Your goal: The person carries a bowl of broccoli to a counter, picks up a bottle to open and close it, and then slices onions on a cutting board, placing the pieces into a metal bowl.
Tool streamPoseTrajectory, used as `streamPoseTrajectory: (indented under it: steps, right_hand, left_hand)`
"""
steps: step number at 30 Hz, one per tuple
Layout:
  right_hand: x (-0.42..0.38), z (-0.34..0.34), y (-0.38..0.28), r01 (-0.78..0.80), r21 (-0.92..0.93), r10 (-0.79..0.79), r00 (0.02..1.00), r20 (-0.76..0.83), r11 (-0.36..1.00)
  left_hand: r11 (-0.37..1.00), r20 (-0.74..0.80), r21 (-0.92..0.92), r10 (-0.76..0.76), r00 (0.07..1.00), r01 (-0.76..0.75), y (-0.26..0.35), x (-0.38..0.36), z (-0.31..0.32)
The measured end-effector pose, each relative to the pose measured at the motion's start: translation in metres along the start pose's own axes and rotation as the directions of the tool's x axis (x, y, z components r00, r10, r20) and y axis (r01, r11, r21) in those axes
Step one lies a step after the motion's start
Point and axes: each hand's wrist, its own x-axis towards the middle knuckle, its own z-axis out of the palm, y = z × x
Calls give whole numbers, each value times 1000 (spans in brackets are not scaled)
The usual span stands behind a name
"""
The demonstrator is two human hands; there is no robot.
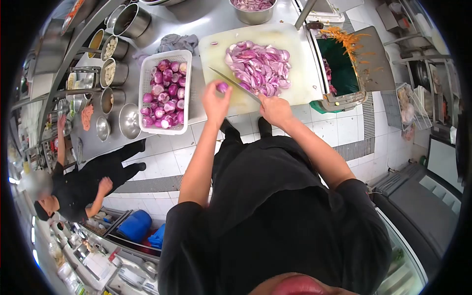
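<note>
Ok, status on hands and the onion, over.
Left hand pinching onion. Right hand gripping knife over board. Slice pile beyond blade.

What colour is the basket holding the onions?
White, a slotted plastic basket, seen in the head view.

A white basket [164,92] of peeled red onions sits near the surface's front edge. Steel containers [114,73] line its left end. A steel bowl [253,10] stands at the back edge.

White tiled floor [162,157] w/ grey drain grates [361,147], stainless steel counter [196,19], shelf rails w/ metal pots [110,73], co-worker in black [83,187] nearby
</note>
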Motion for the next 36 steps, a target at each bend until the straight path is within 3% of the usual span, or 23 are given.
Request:
streamPoseTrajectory:
  steps: [2,4,6,11,14,17,24,27,29,30,31,32,33,35,36]
  right_hand:
    - [3,0,-8,-16,-33,16,1000,11,999]
    - [6,9,-12,-11,-21,11,1000,2,1000]
    - [9,10,-18,-5,-13,5,1000,-1,1000]
    - [22,-17,-39,25,-152,-23,1000,13,988]
    - [16,-7,-40,17,-78,-20,999,-28,997]
    - [29,10,-39,-26,-60,26,1000,-2,998]
    - [22,7,-45,-7,-46,7,1000,-11,999]
    - [36,12,-32,-15,-14,15,1000,21,1000]
    - [40,10,-22,-1,-22,2,1000,25,1000]
    - [41,11,-20,-4,-23,4,1000,27,1000]
    - [38,16,-19,-2,-38,2,1000,-4,999]
    - [33,18,-20,1,-54,-3,1000,-30,999]
    - [31,18,-21,4,-53,-5,1000,-15,999]
    - [33,14,-26,-65,-26,66,998,25,998]
    - [34,11,-28,-67,-21,68,997,26,998]
  left_hand:
    - [1000,62,-1,-8,998,9,-6,-24,-3]
    - [958,-17,153,248,969,-242,-2,-38,-7]
    - [977,-29,86,196,980,-193,-4,-42,-10]
    - [969,116,51,236,965,-243,2,-22,-1]
    - [986,203,47,148,968,-160,10,-16,2]
    - [978,102,27,202,974,-205,9,-18,5]
    - [984,109,26,171,979,-175,10,-21,4]
    - [951,139,94,279,950,-293,12,-12,2]
    - [880,217,115,430,876,-461,15,-7,-1]
    - [881,218,112,429,876,-459,22,-6,0]
    - [961,218,215,124,968,-172,30,-8,3]
    - [940,184,314,-197,963,132,37,-12,4]
    - [938,185,315,-211,960,146,32,-20,4]
    - [997,-33,62,-44,998,46,17,-28,2]
    - [997,-29,65,-44,999,46,9,-29,-2]
